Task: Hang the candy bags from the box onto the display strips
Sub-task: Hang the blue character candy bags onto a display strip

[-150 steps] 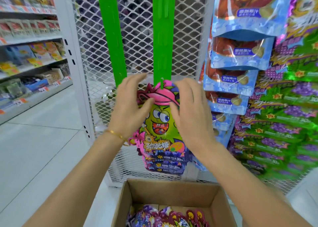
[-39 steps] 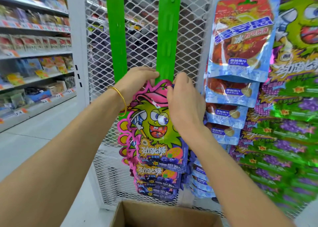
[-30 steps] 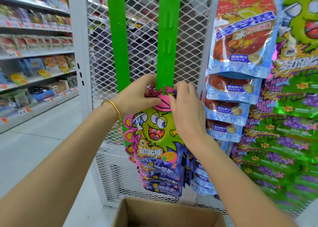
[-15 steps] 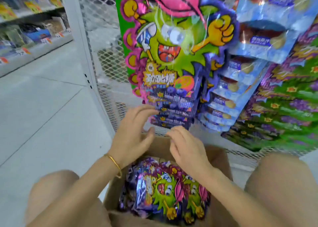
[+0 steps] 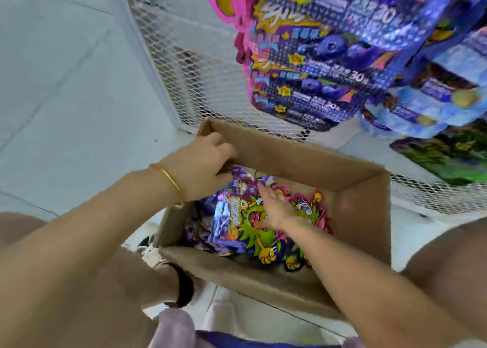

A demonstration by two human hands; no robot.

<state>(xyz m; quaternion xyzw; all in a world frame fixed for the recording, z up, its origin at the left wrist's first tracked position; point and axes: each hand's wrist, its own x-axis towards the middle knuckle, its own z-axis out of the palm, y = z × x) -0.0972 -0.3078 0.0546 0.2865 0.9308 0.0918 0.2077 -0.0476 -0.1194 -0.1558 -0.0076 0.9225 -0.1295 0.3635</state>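
Note:
An open cardboard box (image 5: pixel 297 155) stands on the floor below me with several purple and green candy bags (image 5: pixel 238 225) lying in it. My right hand (image 5: pixel 274 208) is inside the box, its straight fingers resting flat on the top bag. My left hand (image 5: pixel 200 169) reaches over the box's left wall with its fingers curled near the upper edge of a purple bag; whether it grips anything is hidden. Above the box hang several of the same candy bags (image 5: pixel 316 57), overlapping one another; the strip that carries them is out of view.
A white mesh panel (image 5: pixel 184 70) rises just behind the box. Blue bags (image 5: pixel 434 102) and green bags (image 5: pixel 453 152) hang at the right. My bare knees flank the box, and a shoe (image 5: pixel 150 244) sits by its left corner. Pale floor tiles (image 5: pixel 66 97) spread to the left.
Both hands left the bag hung on the green strip and dropped into the box. My view tilted down as I crouched; my right hand now lies on the bags.

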